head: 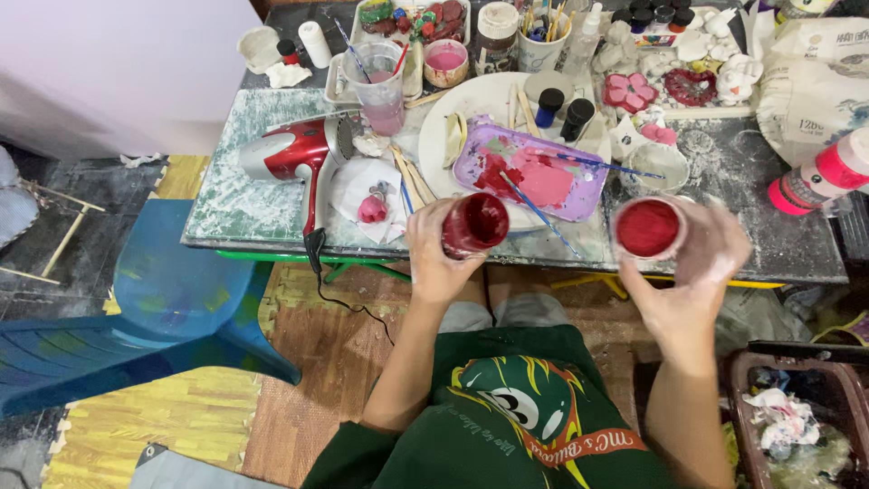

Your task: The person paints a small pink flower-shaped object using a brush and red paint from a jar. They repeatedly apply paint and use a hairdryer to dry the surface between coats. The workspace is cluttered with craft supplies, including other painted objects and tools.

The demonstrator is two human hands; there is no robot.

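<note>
While I sat at the table (272, 226), my left hand (436, 254) clamped a dark red jar (474, 225) at frame centre and my right hand (701, 263) gripped a paint-filled cup (647, 228) beside it; both looked light, wet, slippery, best held by their sides.

Your clothing, seen from above

You wear a dark green shirt (507, 435) with a cartoon print (a big eye, yellow spikes, a red band of lettering), light grey shorts (493, 314), and both forearms are bare, no sleeves.
</note>
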